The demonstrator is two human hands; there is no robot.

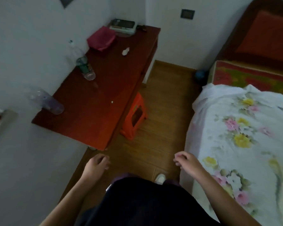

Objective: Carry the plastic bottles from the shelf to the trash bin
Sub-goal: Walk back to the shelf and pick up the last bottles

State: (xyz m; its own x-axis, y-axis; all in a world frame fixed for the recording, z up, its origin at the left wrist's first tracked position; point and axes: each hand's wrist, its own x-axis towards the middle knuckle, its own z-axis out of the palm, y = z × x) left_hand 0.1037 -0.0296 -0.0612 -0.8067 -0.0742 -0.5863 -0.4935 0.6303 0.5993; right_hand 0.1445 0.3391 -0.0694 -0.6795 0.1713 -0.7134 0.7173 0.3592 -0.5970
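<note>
Bottles: three plastic bottles (purple-tinted, green-labelled, clear) stand along the red shelf at its wall edge.
Hands: left hand and right hand loosely curled, empty, short of the shelf.
Bin: not visible.

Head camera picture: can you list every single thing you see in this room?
clear plastic bottles: three, see-through, wall side of shelf
long red wooden shelf: one, along left wall
magenta folded cloth: one, far on shelf
crumpled white paper: one, mid-shelf
stacked books: few, far end
orange plastic stool: one, floor under shelf
floral white bedsheet: one, bed at right
left hand: one, empty
right hand: one, empty
</note>
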